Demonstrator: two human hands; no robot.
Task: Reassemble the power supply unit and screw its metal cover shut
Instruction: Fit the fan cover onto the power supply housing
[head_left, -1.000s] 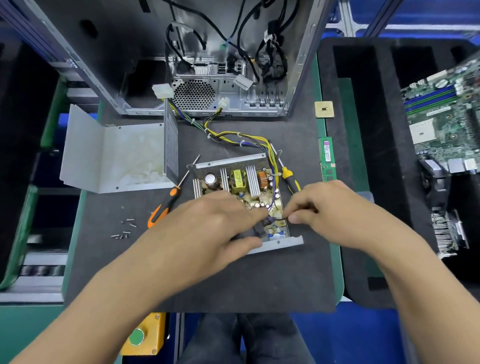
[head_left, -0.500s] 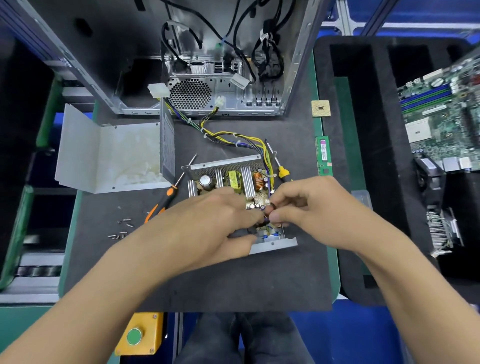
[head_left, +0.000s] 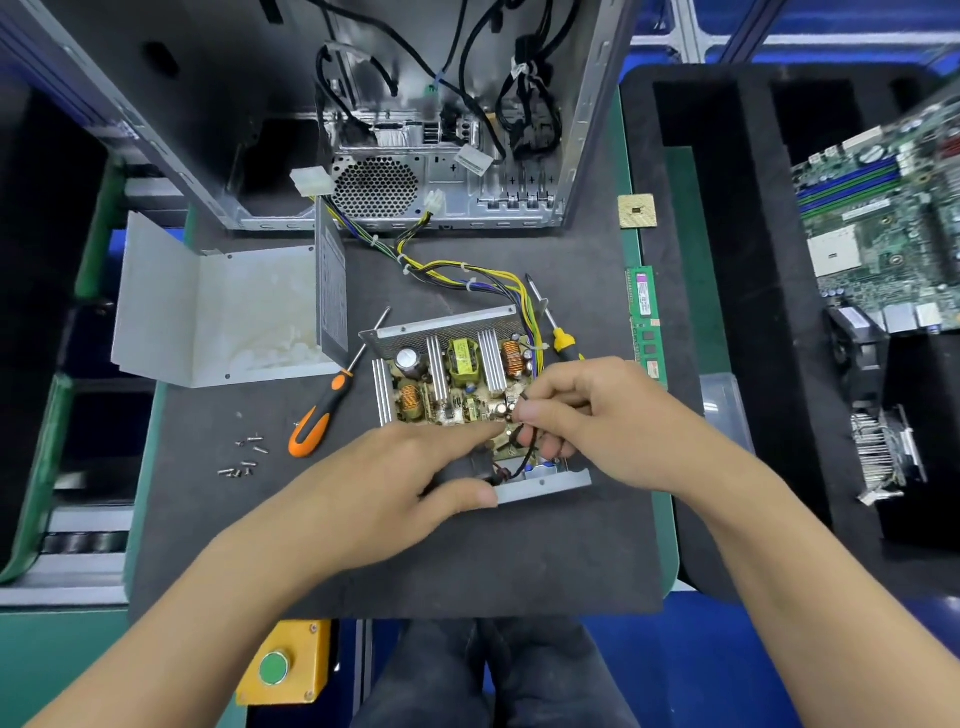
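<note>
The open power supply unit (head_left: 457, 364) lies on the black mat with its circuit board, heat sinks and coils exposed. My left hand (head_left: 410, 473) grips a black part, apparently the fan, at the unit's near left corner, thumb by the near metal wall (head_left: 545, 486). My right hand (head_left: 587, 415) pinches a thin black wire (head_left: 524, 462) over the board's near right side. The bent metal cover (head_left: 208, 317) lies to the left, inside up. Several small screws (head_left: 244, 457) are scattered on the mat. An orange-handled screwdriver (head_left: 322, 415) lies left of the unit, a yellow-handled one (head_left: 558, 338) right of it.
An open computer case (head_left: 415, 130) stands behind, with the unit's yellow and black cable bundle (head_left: 467, 275) running towards it. A RAM stick (head_left: 644, 317) and a CPU (head_left: 637, 210) lie at the right. A motherboard (head_left: 883, 223) sits in the black foam tray. A yellow button box (head_left: 285, 665) is near me.
My right hand has moved left from the unit's right edge to over the board and now pinches the thin black wire. My left hand has stayed on the black part.
</note>
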